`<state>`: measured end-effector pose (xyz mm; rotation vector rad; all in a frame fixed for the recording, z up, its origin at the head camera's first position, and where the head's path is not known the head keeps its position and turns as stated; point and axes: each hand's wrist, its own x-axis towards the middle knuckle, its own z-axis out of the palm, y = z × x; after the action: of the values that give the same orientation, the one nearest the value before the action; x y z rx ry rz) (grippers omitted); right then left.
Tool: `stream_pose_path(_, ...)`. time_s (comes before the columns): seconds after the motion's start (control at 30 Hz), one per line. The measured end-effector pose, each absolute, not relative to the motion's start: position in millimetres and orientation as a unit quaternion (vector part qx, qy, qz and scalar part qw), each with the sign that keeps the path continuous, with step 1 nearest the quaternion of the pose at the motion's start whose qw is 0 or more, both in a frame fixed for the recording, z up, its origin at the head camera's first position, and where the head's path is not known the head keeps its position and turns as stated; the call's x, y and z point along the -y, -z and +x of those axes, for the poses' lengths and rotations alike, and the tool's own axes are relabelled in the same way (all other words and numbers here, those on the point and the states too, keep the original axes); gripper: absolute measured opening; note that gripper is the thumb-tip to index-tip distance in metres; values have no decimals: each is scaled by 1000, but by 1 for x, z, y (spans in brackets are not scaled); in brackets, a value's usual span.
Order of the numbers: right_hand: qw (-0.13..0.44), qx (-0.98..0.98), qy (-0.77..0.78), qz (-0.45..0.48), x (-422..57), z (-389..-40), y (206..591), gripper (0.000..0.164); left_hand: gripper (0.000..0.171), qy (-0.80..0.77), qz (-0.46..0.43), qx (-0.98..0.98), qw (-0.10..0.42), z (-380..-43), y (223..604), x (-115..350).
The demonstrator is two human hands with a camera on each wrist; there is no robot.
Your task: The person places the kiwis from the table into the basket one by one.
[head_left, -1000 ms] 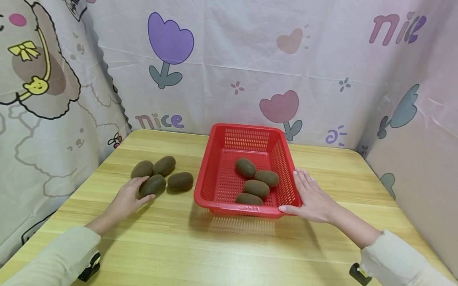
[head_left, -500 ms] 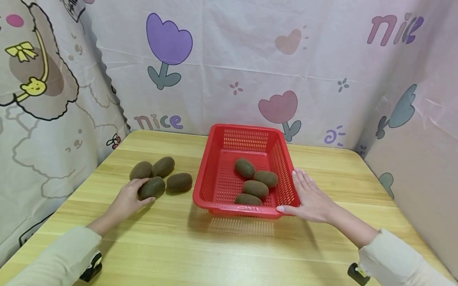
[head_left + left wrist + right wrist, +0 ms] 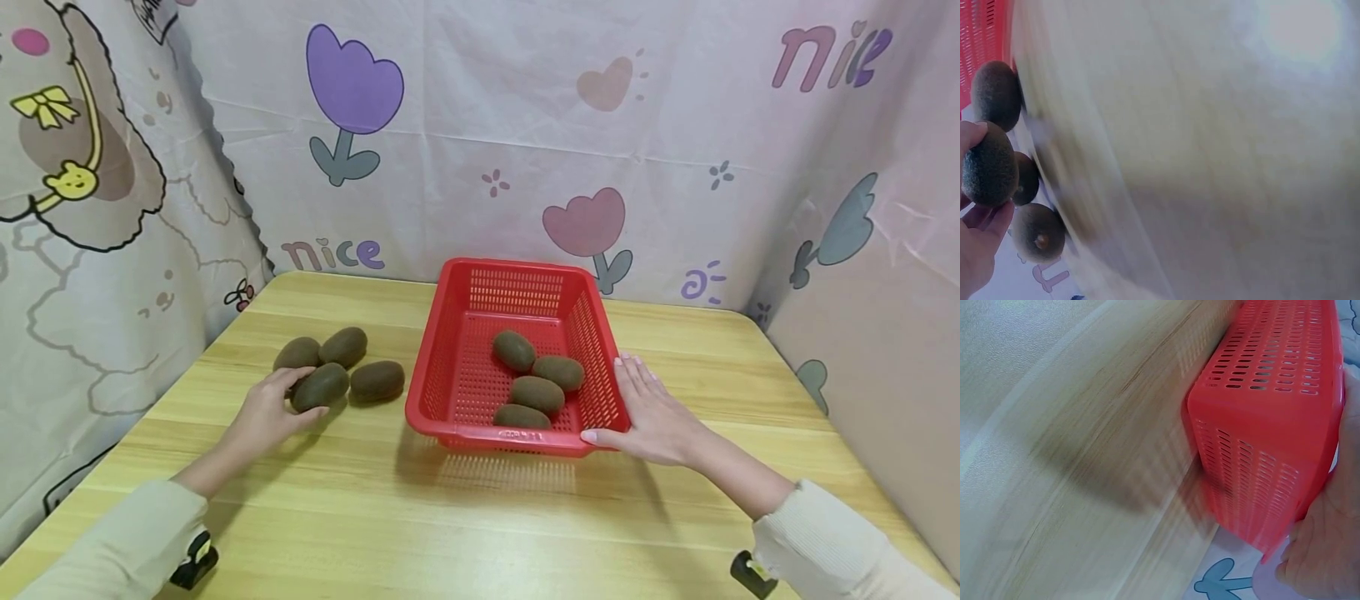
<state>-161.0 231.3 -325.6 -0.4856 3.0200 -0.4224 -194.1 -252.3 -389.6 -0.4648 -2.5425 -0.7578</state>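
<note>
Your left hand (image 3: 272,410) is raising its pinched kiwi (image 3: 322,389); the basket (image 3: 465,432) is lying rightward, your straight-fingered right hand (image 3: 658,423) touching it.

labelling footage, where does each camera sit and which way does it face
Head: on the person's head, facing forward and down at the table and red basket; left hand, right hand and both sleeves show.
Left wrist: on that wrist, facing the held kiwi and three others; part of the left hand shows.
Right wrist: on that wrist, facing the basket's outside; part of the right hand shows.
Head and left wrist share the held kiwi; head and right wrist share the hand against the basket.
</note>
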Motion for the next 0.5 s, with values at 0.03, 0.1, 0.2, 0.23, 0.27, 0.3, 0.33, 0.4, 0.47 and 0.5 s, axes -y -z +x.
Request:
stream_pose_path(0.03,27,-978,136,-157,-231,-161,326,111,54,275,-168,920,225,-194,389,251)
stream_pose_path(0.1,27,-978,136,-157,-231,-161,325,111,54,276,-165,919,227,-195,388,249)
stream_pose_path(0.2,27,-978,136,-158,-231,-161,325,111,53,279,-162,918,232,-195,385,246)
stream_pose_path(0.23,26,-978,136,-158,-231,-161,325,111,52,280,-162,917,232,-195,383,244)
stream_pose_path(0.27,26,-978,136,-158,-231,-161,325,111,52,282,-162,917,233,-194,381,243)
stream_pose_path(0.3,25,-978,136,-158,-231,-161,325,111,52,283,-163,916,235,-194,379,242)
stream_pose_path(0.33,25,-978,136,-158,-231,-162,325,111,52,284,-163,915,235,-194,377,240)
stream_pose_path(0.4,24,-978,136,-159,-231,-162,325,111,52,284,-162,915,235,-194,374,238)
stream_pose_path(0.47,24,-978,136,-159,-231,-162,325,111,52,284,-162,915,237,-194,370,235)
stream_pose_path(0.5,25,-978,136,-158,-231,-162,325,111,52,284,-162,915,238,-195,369,234)
